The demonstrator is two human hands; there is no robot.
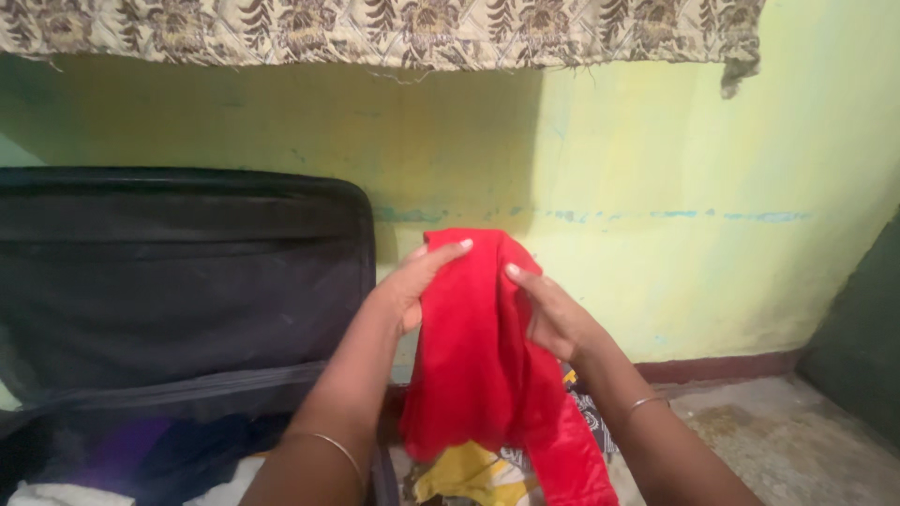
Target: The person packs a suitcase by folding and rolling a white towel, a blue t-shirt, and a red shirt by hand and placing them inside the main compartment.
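Both hands are raised in front of the chest, holding a red cloth (478, 365) up in the air ahead of the green wall (675, 234). The left hand (417, 281) comes in from lower left, forearm angled up and to the right, wrist bent, palm against the cloth's left edge; its fingers (441, 251) stretch out nearly straight along the top of the fabric, thumb side tucked behind, so they pinch the cloth rather than wrap it. The right hand (553, 314) rises from lower right, forearm slanting up and left, back of the hand toward the camera; its fingers (517, 274) curl narrow into the fold of fabric, gripping it near the top. The hands sit close together, the cloth bunched between them, its upper edge humped just above the fingertips. The rest of the cloth hangs down in two loose lengths, the right one trailing lower.

A thin bangle (328, 445) sits on the left forearm, another bangle (647, 403) on the right wrist. An open dark suitcase (178, 281) stands to the left, lid propped against the wall, with folded clothes (141, 459) in its base. Below the cloth lies a yellow garment (459, 473) on the floor (787, 440). A patterned curtain (375, 28) hangs along the top.
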